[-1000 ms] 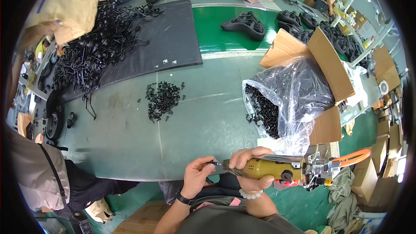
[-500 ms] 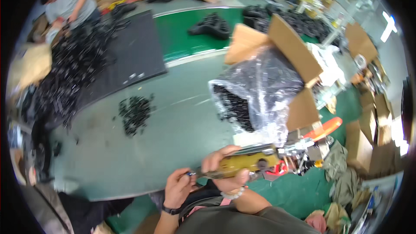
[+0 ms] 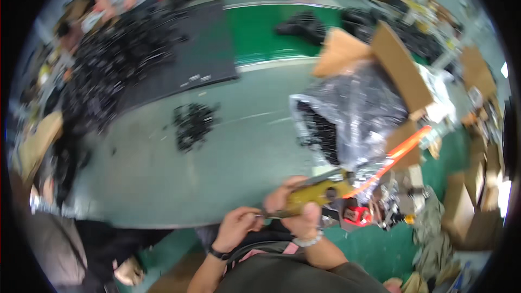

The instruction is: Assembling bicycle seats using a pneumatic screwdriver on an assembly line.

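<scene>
My right hand [image 3: 305, 225] is wrapped round a yellow-olive power screwdriver [image 3: 315, 195], held nearly level above the near table edge with its tip toward my left hand. The fingers of my left hand [image 3: 236, 229] are pinched together at that tip. What they hold there is too small and blurred to name. From the back of the screwdriver an orange hose [image 3: 399, 152] runs up to the right. Farther out on the green table [image 3: 228, 168] lies a loose pile of small black parts [image 3: 193, 125].
An open cardboard box [image 3: 401, 62], lined with a clear plastic bag [image 3: 361, 114] of black parts, stands at right. More black parts [image 3: 116, 59] heap on a dark mat [image 3: 201, 49] at far left. A red tape-measure-like object [image 3: 358, 215] lies near the screwdriver. Other people work across the table.
The whole scene has shifted right and slightly upward in view. The orange hose now stretches straighter behind the screwdriver. Both hands keep their holds at the screwdriver.
</scene>
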Action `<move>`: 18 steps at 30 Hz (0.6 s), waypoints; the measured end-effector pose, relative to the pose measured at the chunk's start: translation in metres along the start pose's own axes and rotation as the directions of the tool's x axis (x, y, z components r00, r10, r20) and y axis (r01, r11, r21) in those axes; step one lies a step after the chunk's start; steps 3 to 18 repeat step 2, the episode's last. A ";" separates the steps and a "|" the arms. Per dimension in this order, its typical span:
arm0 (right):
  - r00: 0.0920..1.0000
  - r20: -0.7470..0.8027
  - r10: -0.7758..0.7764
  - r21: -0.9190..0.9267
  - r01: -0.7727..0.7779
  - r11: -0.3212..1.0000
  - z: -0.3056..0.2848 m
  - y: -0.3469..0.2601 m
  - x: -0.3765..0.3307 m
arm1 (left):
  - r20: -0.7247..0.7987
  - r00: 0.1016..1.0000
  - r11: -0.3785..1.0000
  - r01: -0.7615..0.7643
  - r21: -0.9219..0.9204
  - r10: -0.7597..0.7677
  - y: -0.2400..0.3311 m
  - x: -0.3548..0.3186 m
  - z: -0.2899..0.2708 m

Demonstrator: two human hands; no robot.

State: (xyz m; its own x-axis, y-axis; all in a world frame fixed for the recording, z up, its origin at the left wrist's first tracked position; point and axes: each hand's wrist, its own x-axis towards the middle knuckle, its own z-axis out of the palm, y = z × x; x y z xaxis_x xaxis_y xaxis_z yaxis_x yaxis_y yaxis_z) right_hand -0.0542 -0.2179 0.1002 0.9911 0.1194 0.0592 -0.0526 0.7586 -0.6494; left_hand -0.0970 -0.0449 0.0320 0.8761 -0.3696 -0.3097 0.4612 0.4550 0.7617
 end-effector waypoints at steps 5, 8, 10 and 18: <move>0.994 0.067 0.084 0.052 -0.087 0.995 0.003 0.018 0.005 | 0.049 0.997 0.994 0.057 0.095 -0.062 -0.004 -0.005 -0.002; 0.994 0.067 0.084 0.052 -0.087 0.995 0.003 0.018 0.005 | 0.049 0.997 0.994 0.057 0.095 -0.062 -0.004 -0.005 -0.002; 0.994 0.067 0.084 0.052 -0.087 0.995 0.003 0.018 0.005 | 0.049 0.997 0.994 0.057 0.095 -0.062 -0.004 -0.005 -0.002; 0.994 0.067 0.084 0.052 -0.087 0.995 0.003 0.018 0.005 | 0.049 0.997 0.994 0.057 0.095 -0.062 -0.004 -0.005 -0.002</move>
